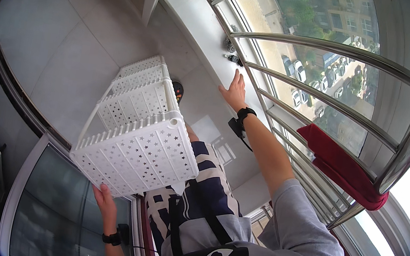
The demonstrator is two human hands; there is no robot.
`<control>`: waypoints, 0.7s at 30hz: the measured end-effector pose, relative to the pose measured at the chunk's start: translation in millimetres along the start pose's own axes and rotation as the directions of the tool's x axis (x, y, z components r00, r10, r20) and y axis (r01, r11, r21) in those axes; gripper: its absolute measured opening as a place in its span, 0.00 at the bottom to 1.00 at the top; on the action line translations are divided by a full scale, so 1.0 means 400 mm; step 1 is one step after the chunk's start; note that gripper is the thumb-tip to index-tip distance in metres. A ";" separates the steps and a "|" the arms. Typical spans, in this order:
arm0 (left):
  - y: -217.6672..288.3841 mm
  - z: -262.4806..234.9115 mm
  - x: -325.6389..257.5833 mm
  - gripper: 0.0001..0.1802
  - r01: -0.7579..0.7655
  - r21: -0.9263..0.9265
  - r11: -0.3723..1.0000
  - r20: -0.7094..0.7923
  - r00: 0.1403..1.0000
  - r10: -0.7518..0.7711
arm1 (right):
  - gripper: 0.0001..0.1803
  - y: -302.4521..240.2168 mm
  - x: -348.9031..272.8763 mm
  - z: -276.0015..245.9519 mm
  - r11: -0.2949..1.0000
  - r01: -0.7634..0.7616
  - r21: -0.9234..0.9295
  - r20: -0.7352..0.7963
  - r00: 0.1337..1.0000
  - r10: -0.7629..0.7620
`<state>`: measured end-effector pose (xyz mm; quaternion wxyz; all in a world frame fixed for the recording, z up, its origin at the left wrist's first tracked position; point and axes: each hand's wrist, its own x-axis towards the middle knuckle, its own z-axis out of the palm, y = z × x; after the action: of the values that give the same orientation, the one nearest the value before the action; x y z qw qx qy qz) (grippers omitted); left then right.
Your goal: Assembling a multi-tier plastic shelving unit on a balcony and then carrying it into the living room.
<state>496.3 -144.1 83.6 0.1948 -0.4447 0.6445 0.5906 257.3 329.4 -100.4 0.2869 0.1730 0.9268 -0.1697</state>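
Observation:
A white plastic tiered storage rack (132, 157), with star-shaped holes in its shelves, tilts in front of my body on the left. My left hand (105, 199) grips its lower edge, the thumb against the outside and some fingers hidden. Reaching out to the right, my right hand (235, 91) is empty with its fingers stretched apart. Just beyond those fingertips, a small dark object (233, 58) lies on the white window ledge (198, 25); its kind is too small to tell. Each wrist wears a black band.
Metal railings (332, 46) run along the window on the right, with a dark red cloth (341, 168) draped over them. A sliding glass door (55, 206) stands at the lower left. Grey tiles (47, 17) cover the floor. Part of a dark shoe (177, 91) shows beside the rack.

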 end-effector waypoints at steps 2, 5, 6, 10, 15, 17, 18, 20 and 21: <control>-0.014 -0.024 -0.028 0.35 0.022 0.060 0.998 0.012 1.000 -0.023 | 0.57 -0.015 0.064 0.022 0.972 -0.156 -0.174 -0.143 0.981 0.132; 0.009 0.009 -0.020 0.35 0.150 -0.010 0.989 -0.072 0.986 -0.150 | 0.58 0.027 0.187 0.074 0.963 -0.179 -0.201 -0.387 0.918 0.090; 0.035 0.024 -0.024 0.35 0.199 -0.062 0.978 -0.103 0.973 -0.204 | 0.57 0.045 0.216 0.085 0.979 -0.122 -0.163 -0.477 0.879 0.030; 0.086 0.030 -0.027 0.36 0.311 -0.095 0.946 -0.187 0.927 -0.324 | 0.48 0.053 0.270 0.102 0.984 -0.162 -0.068 -0.374 0.919 0.125; 0.116 0.048 -0.023 0.37 0.363 -0.024 0.932 -0.179 0.915 -0.361 | 0.24 0.093 0.260 0.097 0.999 -0.027 -0.035 -0.375 0.927 0.012; 0.106 0.068 -0.002 0.37 0.333 -0.065 0.941 -0.163 0.926 -0.340 | 0.22 0.121 0.266 0.102 0.990 -0.060 0.125 -0.352 0.931 0.101; 0.102 0.063 -0.009 0.37 0.314 -0.107 0.943 -0.177 0.928 -0.329 | 0.22 0.112 0.245 0.108 0.989 -0.065 0.131 -0.334 0.937 0.106; 0.088 0.056 -0.005 0.37 0.289 -0.147 0.946 -0.193 0.930 -0.314 | 0.19 0.090 0.248 0.108 0.994 -0.041 0.098 -0.393 0.916 0.077; 0.094 0.056 -0.011 0.37 0.285 -0.130 0.950 -0.167 0.938 -0.304 | 0.18 0.092 0.243 0.099 0.987 -0.050 0.153 -0.357 0.929 0.102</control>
<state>462.3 -125.1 104.1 0.1972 -0.5986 0.5545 0.5434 216.3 367.1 -196.5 0.1039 0.2570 0.9420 -0.1890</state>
